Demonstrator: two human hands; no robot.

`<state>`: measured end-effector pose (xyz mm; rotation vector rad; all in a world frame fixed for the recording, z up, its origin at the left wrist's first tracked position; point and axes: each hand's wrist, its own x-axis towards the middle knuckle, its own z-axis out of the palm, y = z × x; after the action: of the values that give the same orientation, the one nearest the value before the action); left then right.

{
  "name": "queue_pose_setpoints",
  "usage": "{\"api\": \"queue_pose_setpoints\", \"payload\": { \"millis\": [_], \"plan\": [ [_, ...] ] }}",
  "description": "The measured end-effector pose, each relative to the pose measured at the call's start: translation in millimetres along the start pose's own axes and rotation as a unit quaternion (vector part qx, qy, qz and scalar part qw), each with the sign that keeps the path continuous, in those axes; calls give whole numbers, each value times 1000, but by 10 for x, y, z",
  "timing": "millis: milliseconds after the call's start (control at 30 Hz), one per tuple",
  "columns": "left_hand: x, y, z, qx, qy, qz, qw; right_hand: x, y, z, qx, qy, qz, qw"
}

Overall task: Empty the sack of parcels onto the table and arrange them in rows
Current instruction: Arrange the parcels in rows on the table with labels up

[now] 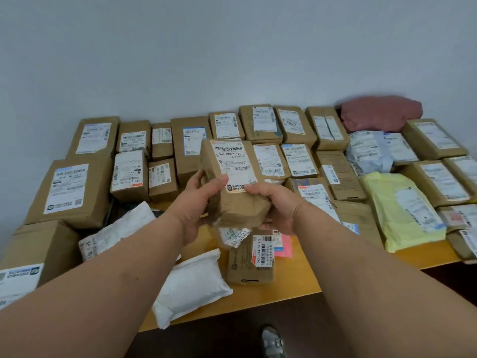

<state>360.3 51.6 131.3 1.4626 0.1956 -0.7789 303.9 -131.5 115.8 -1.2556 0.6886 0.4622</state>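
Brown taped cardboard parcel (233, 182) up off the wooden table (296, 277), gripped by left hand (198, 200) and right hand (273, 205), label upward, likely seeking a row slot.

A plain pale grey wall (232, 47) rises directly behind a yellow-orange wooden table (296, 285). Below the table's near edge lies dark brown floor (219, 339), evenly lit.

Single head-worn wide-angle view, looking forward and down from close above the table (296, 288) toward the wall (232, 47), edges probably lens-bent.
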Motion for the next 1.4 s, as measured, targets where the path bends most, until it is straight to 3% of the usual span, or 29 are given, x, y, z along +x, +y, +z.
{"api": "queue_pose_setpoints", "payload": {
  "millis": [200,333,433,533,633,833,1000,1267,1400],
  "plan": [
    [101,44,778,15,-2,9,1000,-218,-55,-692,34,32,-40,998],
    [206,74,1176,-11,18,21,1000,-166,-166,-1273,14,205,-88,975],
    [317,63,1351,-6,47,36,998,-51,-187,-1637,-148,299,-56,941],
    [421,3,1407,-24,74,34,996,69,-134,-1732,-299,246,-46,921],
    [440,-96,1372,-40,103,28,993,198,-60,-1649,-354,185,-29,916],
    [419,-267,1197,-53,159,29,985,343,122,-1535,-495,173,20,851],
    [346,-336,1099,-48,165,37,984,371,155,-1420,-459,176,26,871],
    [276,-420,915,-26,128,45,990,280,212,-1270,-455,223,41,861],
    [231,-397,815,-29,124,46,991,232,220,-1212,-466,191,53,862]
  ]
}}
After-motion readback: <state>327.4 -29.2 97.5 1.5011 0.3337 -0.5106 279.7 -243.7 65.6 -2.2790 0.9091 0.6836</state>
